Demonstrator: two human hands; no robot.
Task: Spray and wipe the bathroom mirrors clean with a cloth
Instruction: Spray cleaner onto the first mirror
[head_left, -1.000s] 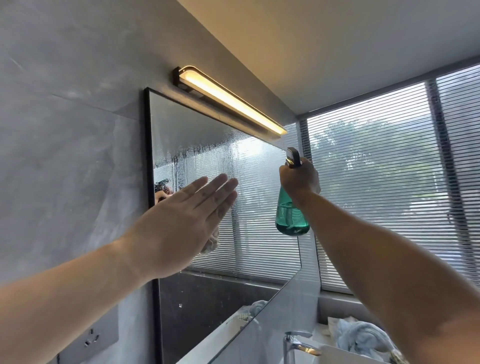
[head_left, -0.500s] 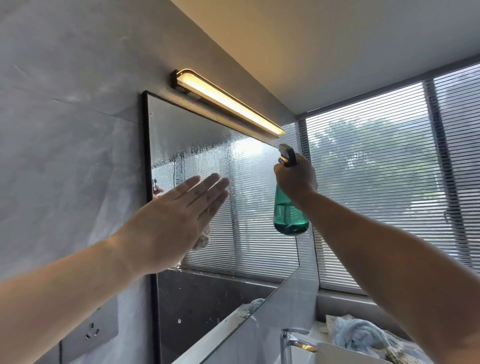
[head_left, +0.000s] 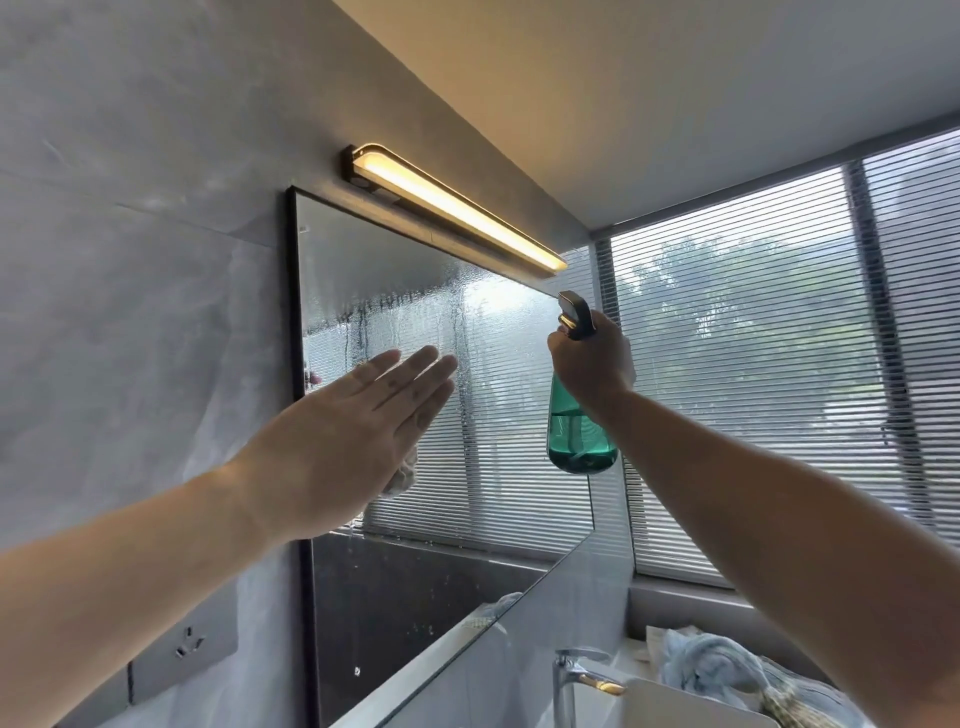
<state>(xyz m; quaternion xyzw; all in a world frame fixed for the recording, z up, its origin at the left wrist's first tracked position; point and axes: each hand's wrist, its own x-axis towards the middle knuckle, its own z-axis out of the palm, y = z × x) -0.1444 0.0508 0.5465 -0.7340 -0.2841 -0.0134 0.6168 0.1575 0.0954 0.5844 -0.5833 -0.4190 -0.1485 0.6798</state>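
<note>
1. Left hand: fingers straight and close together, palm flat toward the mirror. It presses a pale cloth to the glass near the left edge. Only a corner of the cloth shows below the palm.
2. Right hand: curled round the neck of the green spray bottle, which hangs upright just off the glass, to the right. Whether a finger is on the trigger cannot be told.
3. Mirror: the upper band is beaded and streaked with running spray, with scattered drops lower down.
4. Judgement: spraying looks sufficient here and wiping is in hand. The next move calls for firm, overlapping passes across the wet band before the runs reach the bottom edge.
5. Farther off: a lit lamp above the mirror and a slatted window at the right.
</note>
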